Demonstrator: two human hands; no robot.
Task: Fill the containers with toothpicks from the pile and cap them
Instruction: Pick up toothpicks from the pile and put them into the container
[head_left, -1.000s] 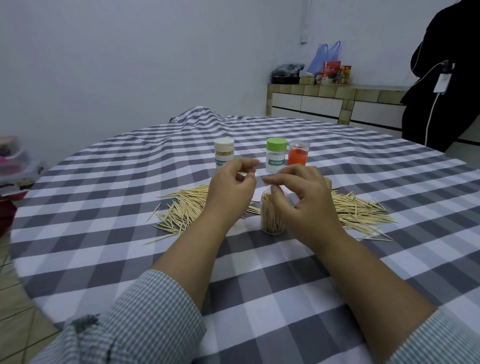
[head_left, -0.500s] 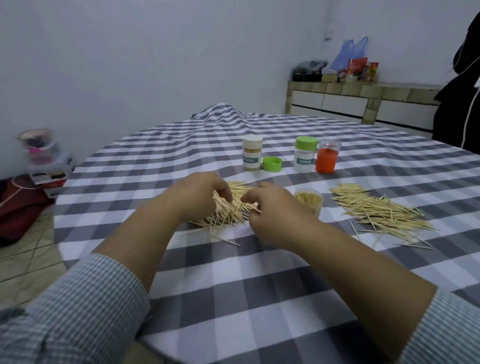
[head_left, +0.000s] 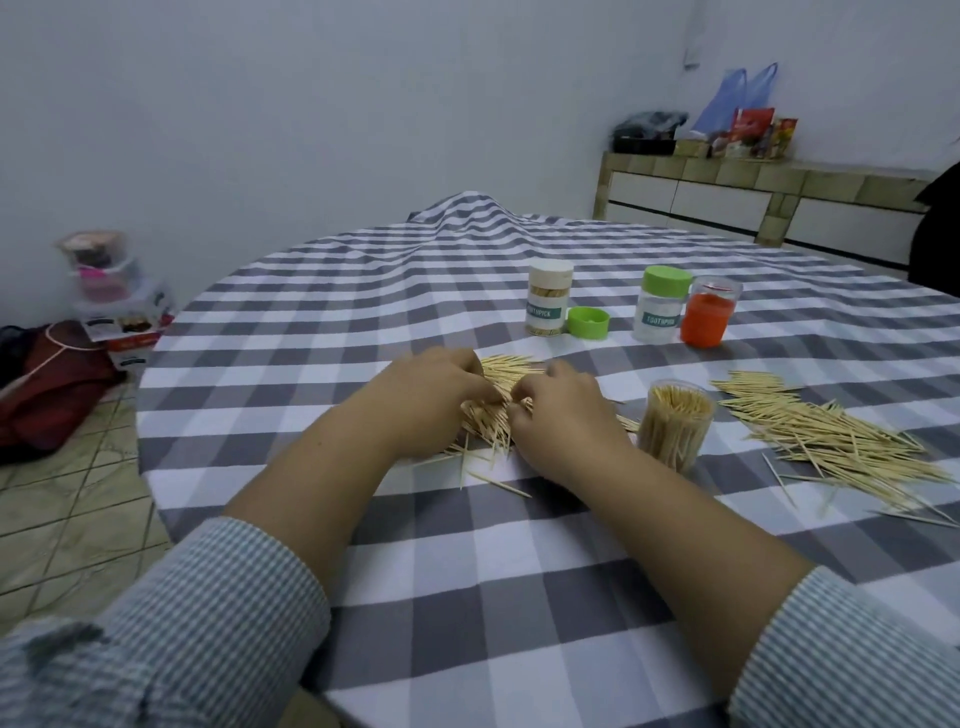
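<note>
Both hands are on the left toothpick pile (head_left: 496, 415) on the checked tablecloth (head_left: 467, 571). My left hand (head_left: 431, 392) and my right hand (head_left: 561, 415) have curled fingers gathering toothpicks between them. An uncapped clear container (head_left: 674, 428) packed with toothpicks stands just right of my right hand. A second toothpick pile (head_left: 831, 441) lies further right. Behind stand a white-capped container (head_left: 548, 299), a loose green cap (head_left: 588, 323), a green-capped container (head_left: 662, 304) and an orange container (head_left: 709, 312).
The table's left edge drops to a tiled floor (head_left: 67, 493) with a red bag (head_left: 47, 384) and stacked boxes (head_left: 111, 291). A tiled counter (head_left: 779, 197) with bags runs along the far right wall. A dark-clothed person (head_left: 940, 223) stands at the right edge.
Both hands left the open container and moved left onto the left pile, where they now gather toothpicks. The camera turned left, shifting the containers rightward in view.
</note>
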